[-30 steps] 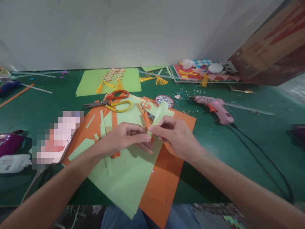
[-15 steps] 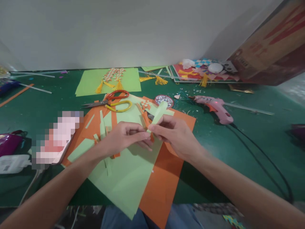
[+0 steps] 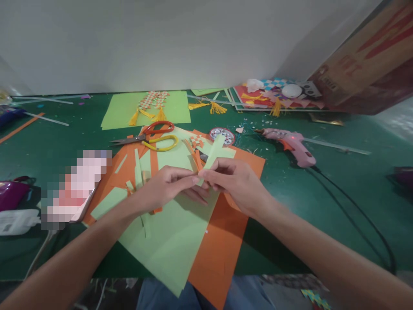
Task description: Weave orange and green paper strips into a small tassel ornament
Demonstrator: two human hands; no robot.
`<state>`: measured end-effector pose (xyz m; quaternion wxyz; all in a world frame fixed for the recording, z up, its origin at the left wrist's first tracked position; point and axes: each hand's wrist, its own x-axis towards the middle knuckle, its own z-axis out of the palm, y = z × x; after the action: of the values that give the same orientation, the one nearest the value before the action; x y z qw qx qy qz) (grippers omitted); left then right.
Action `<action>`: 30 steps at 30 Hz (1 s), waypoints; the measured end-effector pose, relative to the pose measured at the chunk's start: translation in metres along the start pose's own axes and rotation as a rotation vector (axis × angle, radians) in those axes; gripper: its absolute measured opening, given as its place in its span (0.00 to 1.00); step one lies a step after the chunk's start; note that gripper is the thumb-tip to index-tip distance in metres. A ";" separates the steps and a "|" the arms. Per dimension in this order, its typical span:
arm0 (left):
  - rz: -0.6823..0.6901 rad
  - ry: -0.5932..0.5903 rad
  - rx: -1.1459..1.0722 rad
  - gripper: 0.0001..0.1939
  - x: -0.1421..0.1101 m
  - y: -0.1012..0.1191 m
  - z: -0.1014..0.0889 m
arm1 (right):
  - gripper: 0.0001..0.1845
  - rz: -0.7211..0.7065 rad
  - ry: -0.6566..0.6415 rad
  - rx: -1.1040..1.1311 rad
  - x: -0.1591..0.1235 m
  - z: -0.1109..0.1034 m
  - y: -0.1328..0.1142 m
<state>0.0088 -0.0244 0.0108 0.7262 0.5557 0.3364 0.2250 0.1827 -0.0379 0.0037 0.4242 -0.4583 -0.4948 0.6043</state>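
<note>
In the middle of the head view, my right hand (image 3: 234,178) pinches a pale green paper strip (image 3: 215,151) between thumb and fingers; its free end points up and away. My left hand (image 3: 171,185) is closed at the strip's lower end, thumb against fingers, the two hands' fingertips meeting there. Folded orange paper strips (image 3: 195,158) rise just beside the fingertips; whether the hands hold them too I cannot tell. Under both hands lie a pale green paper sheet (image 3: 174,241) and an orange paper sheet (image 3: 222,232). A small woven orange-and-green piece (image 3: 197,140) rests beyond them.
Scissors (image 3: 129,140) with red and yellow handles lie beyond my left hand. A pink glue gun (image 3: 290,144) with a cord is at the right. A phone (image 3: 75,189) lies left. Woven strips with yellow tassels (image 3: 161,115) sit on green paper at the back, near a cardboard box (image 3: 364,73).
The green strip has turned slightly and shows more of its broad face. Its lower end now sticks out below the fingertips. My left fingertips have shifted slightly left and up.
</note>
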 end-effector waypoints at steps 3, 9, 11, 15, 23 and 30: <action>-0.002 -0.007 -0.024 0.10 0.000 -0.001 0.000 | 0.19 0.014 0.001 0.015 0.000 0.000 -0.001; 0.002 -0.017 -0.007 0.11 -0.001 -0.003 -0.002 | 0.18 0.013 0.013 0.027 0.001 -0.001 0.000; 0.005 -0.029 0.000 0.12 -0.001 -0.003 -0.002 | 0.17 0.013 0.018 0.032 0.001 -0.001 0.000; 0.013 -0.038 0.008 0.11 -0.001 -0.003 -0.002 | 0.17 0.004 0.021 0.037 0.001 -0.001 0.001; 0.015 -0.038 0.007 0.11 0.000 -0.004 -0.003 | 0.18 -0.002 0.037 0.012 0.001 -0.001 0.000; 0.006 -0.010 0.054 0.10 -0.001 -0.002 0.000 | 0.19 -0.021 0.047 -0.021 0.001 -0.001 0.002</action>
<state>0.0078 -0.0257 0.0097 0.7119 0.5774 0.3371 0.2151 0.1834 -0.0374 0.0019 0.4371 -0.4717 -0.4957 0.5837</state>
